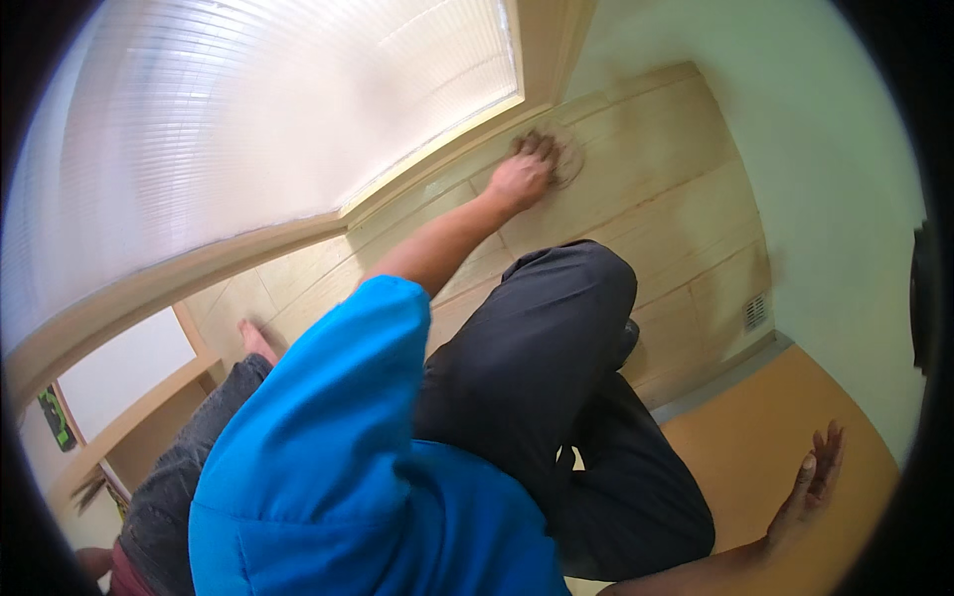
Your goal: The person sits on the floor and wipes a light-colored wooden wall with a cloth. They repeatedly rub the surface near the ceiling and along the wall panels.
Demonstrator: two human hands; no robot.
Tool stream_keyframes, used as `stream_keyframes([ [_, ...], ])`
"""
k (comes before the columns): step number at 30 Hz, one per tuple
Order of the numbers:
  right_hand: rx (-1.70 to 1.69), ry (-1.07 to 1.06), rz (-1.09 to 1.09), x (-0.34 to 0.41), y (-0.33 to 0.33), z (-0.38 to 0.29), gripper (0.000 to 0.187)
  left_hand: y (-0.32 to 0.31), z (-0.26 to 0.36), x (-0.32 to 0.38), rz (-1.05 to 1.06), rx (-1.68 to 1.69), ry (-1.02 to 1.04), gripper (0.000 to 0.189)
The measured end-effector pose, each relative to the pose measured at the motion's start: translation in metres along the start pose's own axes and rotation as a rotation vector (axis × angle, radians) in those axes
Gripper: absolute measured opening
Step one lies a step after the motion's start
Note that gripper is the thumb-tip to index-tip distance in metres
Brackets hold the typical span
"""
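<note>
My left hand [525,167] reaches out and down onto the beige plank-shaped floor tiles [663,194]. Its fingers look dark and blurred. Around them is a round, brownish blurred patch [570,156]; whether it is a cloth or a smear, I cannot tell. Close by stands the wooden frame of a ribbed translucent panel [313,112]. At the lower right, my right hand [809,477] holds nothing, its thumb apart from the raised fingers. It is before a flat orange-tan surface [745,425]; contact is unclear. My bent legs in dark trousers [522,372] lie between both hands.
Another person's bare foot [257,343] and dark jeans [179,447] are close on my left, beside a wooden-framed shelf unit [141,402]. A pale green wall [812,186] bounds the right. A small vent grille [755,311] lies near it, by a grey strip [715,384].
</note>
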State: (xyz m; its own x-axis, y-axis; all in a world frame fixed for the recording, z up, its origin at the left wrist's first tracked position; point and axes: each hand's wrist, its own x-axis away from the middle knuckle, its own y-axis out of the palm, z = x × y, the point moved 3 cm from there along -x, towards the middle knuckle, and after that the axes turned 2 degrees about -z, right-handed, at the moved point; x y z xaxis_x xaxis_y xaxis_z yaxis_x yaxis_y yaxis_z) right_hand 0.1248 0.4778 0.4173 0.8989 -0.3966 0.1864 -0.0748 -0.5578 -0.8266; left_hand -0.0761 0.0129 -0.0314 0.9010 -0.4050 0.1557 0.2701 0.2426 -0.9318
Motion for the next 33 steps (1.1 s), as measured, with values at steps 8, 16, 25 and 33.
stream_keyframes([
  [8,-0.087,0.039,-0.034,-0.001,-0.007,0.019,0.060,-0.022,-0.097,0.214,-0.223,-0.166,-0.320,0.060],
  [16,-0.092,-0.029,-0.050,0.005,-0.011,0.011,0.060,0.006,-0.024,-0.022,0.141,0.021,-0.172,0.038],
  [25,0.142,0.020,-0.034,0.013,-0.020,0.019,0.065,-0.006,-0.087,0.159,0.109,0.108,-0.463,0.052],
  [33,0.168,-0.044,-0.063,0.022,-0.003,0.036,0.069,0.010,-0.061,-0.013,-0.036,0.078,-0.308,0.026],
])
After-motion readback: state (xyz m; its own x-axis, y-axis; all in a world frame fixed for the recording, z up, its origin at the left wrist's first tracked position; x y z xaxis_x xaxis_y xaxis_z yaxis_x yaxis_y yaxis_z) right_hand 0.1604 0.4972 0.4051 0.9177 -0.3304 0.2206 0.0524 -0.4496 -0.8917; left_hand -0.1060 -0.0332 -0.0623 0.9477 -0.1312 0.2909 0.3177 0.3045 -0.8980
